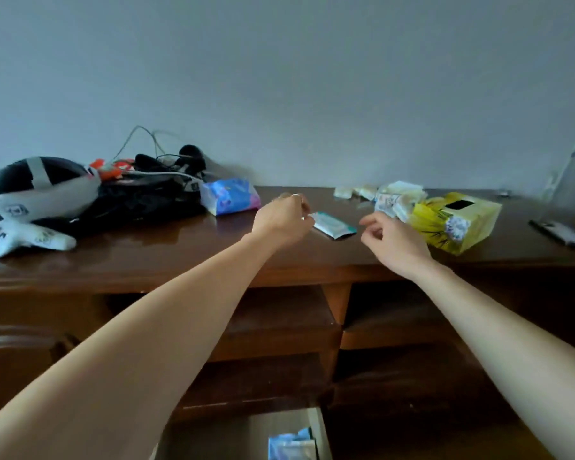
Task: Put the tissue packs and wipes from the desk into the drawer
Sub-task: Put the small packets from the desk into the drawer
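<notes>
Near the middle of the frame, a flat, glossy white-and-teal wipes sachet lies on the polished dark-brown wooden desk, between the two hands. Its long axis runs diagonally, from its upper-left end at the fingertips of the left hand down to its lower-right end, which points toward the right hand. The left hand's fingers are curled and meet the sachet's near corner; whether they actually pinch it cannot be told. The right hand hovers just right of the sachet, fingers loosely curled, grasping nothing. Left of centre, a soft, puffy blue-and-pink plastic tissue pack rests on the desk, its long axis slanting toward upper right. Right of centre sits a crumpled heap of pale yellow-white tissue packs, touching a yellow cardboard tissue box with a dark slot. At the bottom edge, a light-blue tissue pack lies in the open pale-lined drawer.
</notes>
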{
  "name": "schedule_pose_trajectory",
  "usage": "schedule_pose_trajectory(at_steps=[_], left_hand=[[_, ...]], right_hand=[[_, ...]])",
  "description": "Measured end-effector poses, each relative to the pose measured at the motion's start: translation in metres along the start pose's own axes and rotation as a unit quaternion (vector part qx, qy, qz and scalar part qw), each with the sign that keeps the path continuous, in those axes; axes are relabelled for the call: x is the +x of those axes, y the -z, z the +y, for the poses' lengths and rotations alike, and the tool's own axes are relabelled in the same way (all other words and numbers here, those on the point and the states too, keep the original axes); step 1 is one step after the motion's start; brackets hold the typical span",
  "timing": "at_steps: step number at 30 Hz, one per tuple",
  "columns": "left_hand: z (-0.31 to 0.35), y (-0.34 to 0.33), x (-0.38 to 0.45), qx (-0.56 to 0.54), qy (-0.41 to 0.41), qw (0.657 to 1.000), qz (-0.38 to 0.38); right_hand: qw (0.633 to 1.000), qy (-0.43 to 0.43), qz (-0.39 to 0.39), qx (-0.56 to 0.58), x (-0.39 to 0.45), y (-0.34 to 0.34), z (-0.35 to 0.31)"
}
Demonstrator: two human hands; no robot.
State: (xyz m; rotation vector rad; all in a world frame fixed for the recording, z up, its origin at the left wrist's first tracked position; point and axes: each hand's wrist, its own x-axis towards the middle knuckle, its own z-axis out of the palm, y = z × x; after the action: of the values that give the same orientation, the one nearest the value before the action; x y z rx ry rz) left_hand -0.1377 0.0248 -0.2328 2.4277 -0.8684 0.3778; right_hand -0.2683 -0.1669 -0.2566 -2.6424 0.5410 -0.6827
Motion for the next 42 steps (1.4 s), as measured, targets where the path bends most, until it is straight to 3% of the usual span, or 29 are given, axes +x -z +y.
schedule_pose_trajectory(at_steps=[3,9,12,15,18,21,26,33,36,39,42], left_hand=[[-0.015,-0.028,0.024,0.010,-0.016,0.996,-0.091],[-0.013,-0.085,0.069,0.007,-0.052,0.980,-0.191],[-0.022,-0.102,0.082,0.036,-0.079,0.985,-0.152],[-0.025,-0.107,0.090,0.074,-0.110,0.986,-0.103],[-0.023,-0.108,0.095,0.120,-0.133,0.977,-0.112],[-0.023,-0.107,0.099,0.114,-0.123,0.977,-0.128],[-0.027,-0.108,0.102,0.045,-0.100,0.983,-0.149],[-0.022,-0.086,0.078,0.072,-0.083,0.982,-0.152],[-0.023,-0.060,0.041,0.142,-0.154,0.966,-0.150],[-0.034,-0.040,-0.022,0.226,-0.257,0.935,-0.094],[-0.041,-0.017,-0.062,0.242,-0.278,0.928,-0.056]], right_hand=[[0.996,-0.020,-0.069,-0.060,0.025,-0.008,0.016],[0.992,-0.033,-0.070,-0.103,0.091,-0.028,0.048],[0.977,-0.059,-0.060,-0.194,0.136,-0.039,0.054],[0.941,-0.153,-0.052,-0.298,0.173,-0.042,0.057],[0.929,-0.230,-0.081,-0.277,0.196,-0.044,0.070],[0.923,-0.244,-0.102,-0.279,0.205,-0.056,0.079],[0.942,-0.187,-0.095,-0.263,0.196,-0.065,0.078],[0.979,-0.025,-0.107,-0.174,0.135,-0.053,0.053],[0.992,0.044,-0.063,-0.100,0.092,-0.047,0.030],[0.995,0.104,-0.007,-0.007,0.044,-0.050,0.005],[0.990,0.124,0.041,0.053,0.004,-0.050,-0.022]])
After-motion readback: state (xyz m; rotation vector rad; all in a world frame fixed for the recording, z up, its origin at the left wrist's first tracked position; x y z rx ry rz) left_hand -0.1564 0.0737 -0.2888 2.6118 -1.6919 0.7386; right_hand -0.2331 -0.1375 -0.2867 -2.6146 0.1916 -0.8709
